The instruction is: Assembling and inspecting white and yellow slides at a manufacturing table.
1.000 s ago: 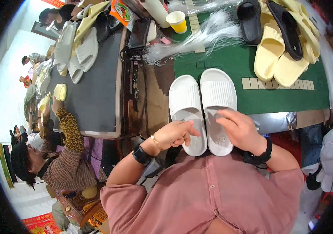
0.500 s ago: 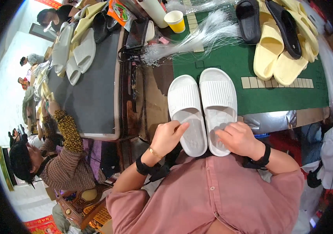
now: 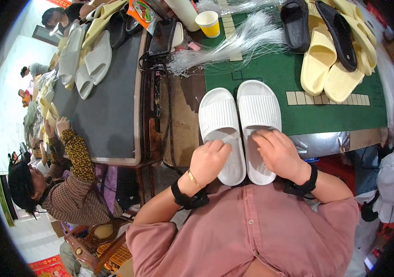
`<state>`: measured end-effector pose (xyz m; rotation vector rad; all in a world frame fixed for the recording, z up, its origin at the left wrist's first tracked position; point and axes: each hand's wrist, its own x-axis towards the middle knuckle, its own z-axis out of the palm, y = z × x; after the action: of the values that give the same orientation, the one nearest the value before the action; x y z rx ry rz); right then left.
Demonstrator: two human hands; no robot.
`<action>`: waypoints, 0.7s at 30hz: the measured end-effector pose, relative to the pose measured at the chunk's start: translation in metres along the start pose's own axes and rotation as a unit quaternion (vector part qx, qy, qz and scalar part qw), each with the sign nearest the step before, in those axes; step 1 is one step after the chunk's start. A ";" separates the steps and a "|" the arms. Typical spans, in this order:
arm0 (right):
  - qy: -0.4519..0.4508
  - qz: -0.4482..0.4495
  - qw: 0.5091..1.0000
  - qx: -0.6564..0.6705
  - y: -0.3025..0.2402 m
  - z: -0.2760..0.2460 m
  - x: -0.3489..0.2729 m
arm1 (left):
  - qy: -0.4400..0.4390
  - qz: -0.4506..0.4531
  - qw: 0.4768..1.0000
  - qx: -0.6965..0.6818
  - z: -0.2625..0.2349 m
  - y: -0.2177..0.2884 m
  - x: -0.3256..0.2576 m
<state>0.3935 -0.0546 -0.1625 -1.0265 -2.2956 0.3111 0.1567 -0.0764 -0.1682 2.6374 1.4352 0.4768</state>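
Observation:
Two white slippers (image 3: 218, 111) (image 3: 258, 108) lie side by side at the table's edge against my body, toes pointing away and ribbed straps up. My left hand (image 3: 210, 162) is over the left slipper's footbed, fingers curled together just behind the strap. A pale translucent patch shows at that strap's opening; I cannot make out what it is. Over the right slipper's footbed, my right hand (image 3: 277, 153) bends its closed fingers down near the strap opening. Whatever either hand may be pinching is hidden under the fingers.
A bundle of clear plastic strands (image 3: 238, 44) lies on the green mat (image 3: 330, 117), with yellow slippers (image 3: 317, 64) and black slippers (image 3: 294, 27) to its right. A yellow cup (image 3: 208, 24) stands behind. At the left table (image 3: 104, 124) a co-worker (image 3: 79, 189) handles yellow slippers.
My left hand has shifted slightly right and up, its fingers turning down into the left slipper. My right fingers have moved up toward the right strap. Both slippers stay nearly in place.

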 end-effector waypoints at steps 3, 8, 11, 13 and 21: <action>-0.007 0.021 1.000 0.002 -0.001 -0.004 0.002 | 0.076 -0.015 0.996 0.033 0.004 -0.001 0.013; 0.019 -0.017 0.999 0.031 0.015 -0.018 0.001 | 0.106 -0.006 0.992 -0.068 -0.008 -0.001 0.014; 0.065 0.000 0.997 0.032 0.035 -0.029 0.010 | 0.177 -0.065 0.973 -0.136 -0.022 -0.017 0.015; 0.118 0.072 0.990 0.023 0.050 -0.032 0.020 | 0.190 -0.183 0.957 -0.121 -0.028 -0.026 0.024; 0.031 0.240 0.952 0.188 0.103 0.007 0.045 | 0.031 -0.408 0.905 -0.118 -0.001 -0.108 0.070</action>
<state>0.4276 0.0479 -0.1933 -1.3497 -1.8039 0.8627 0.1049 0.0411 -0.1769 1.6256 2.1354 0.5690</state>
